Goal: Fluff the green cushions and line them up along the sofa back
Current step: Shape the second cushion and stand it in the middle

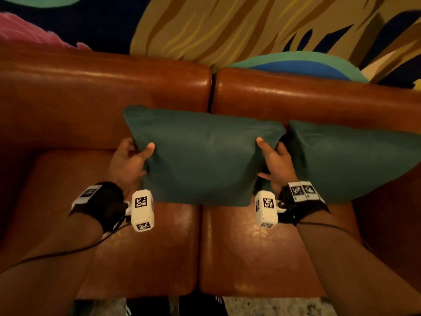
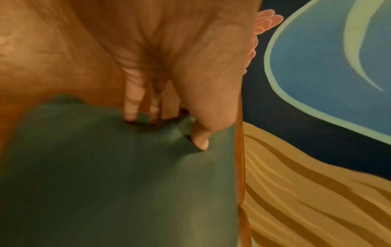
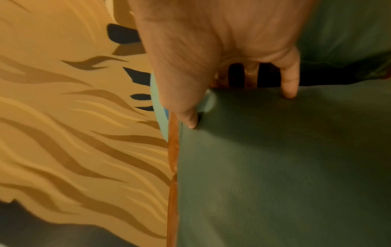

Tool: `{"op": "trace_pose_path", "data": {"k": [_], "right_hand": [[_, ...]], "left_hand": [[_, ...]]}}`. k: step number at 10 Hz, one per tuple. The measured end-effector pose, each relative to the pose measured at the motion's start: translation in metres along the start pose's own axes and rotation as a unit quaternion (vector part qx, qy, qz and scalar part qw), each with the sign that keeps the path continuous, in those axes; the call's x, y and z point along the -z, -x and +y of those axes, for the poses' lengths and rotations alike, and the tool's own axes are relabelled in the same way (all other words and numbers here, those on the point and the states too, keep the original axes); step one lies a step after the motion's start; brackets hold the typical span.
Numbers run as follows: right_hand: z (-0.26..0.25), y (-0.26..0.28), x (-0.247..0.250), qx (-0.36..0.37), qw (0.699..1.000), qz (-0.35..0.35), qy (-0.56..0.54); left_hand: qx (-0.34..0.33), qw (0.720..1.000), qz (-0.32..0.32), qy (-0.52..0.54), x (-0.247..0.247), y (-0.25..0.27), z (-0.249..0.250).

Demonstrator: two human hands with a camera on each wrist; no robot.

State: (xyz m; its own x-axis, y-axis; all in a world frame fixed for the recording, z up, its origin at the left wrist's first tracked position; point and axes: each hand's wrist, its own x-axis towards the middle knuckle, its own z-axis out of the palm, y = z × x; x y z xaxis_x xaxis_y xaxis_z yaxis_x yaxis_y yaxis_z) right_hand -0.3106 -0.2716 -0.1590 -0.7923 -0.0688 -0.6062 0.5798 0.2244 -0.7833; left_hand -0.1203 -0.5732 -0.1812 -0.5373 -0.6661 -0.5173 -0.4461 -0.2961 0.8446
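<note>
A green cushion (image 1: 202, 156) stands upright against the brown leather sofa back (image 1: 102, 92), over the seam between the two seats. My left hand (image 1: 129, 160) grips its left edge, thumb on the front and fingers behind. My right hand (image 1: 275, 163) grips its right edge the same way. In the left wrist view the thumb and fingers (image 2: 135, 103) dig into the green cushion (image 2: 118, 180). In the right wrist view my right hand (image 3: 239, 107) pinches the cushion (image 3: 275, 167). A second green cushion (image 1: 355, 160) leans on the sofa back just to the right, close to the first.
The sofa seat cushions (image 1: 250, 254) lie bare in front of the cushions. A painted mural wall (image 1: 227, 26) rises behind the sofa. The sofa's left part (image 1: 57, 124) holds no cushion. Patterned floor (image 1: 273, 306) shows at the bottom edge.
</note>
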Motion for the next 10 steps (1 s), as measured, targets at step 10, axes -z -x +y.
{"op": "trace_pose_path", "data": {"k": [10], "right_hand": [[0.123, -0.059, 0.08, -0.195, 0.802, 0.096, -0.557]], "left_hand": [[0.224, 0.96, -0.169, -0.002, -0.05, 0.018, -0.096]]}}
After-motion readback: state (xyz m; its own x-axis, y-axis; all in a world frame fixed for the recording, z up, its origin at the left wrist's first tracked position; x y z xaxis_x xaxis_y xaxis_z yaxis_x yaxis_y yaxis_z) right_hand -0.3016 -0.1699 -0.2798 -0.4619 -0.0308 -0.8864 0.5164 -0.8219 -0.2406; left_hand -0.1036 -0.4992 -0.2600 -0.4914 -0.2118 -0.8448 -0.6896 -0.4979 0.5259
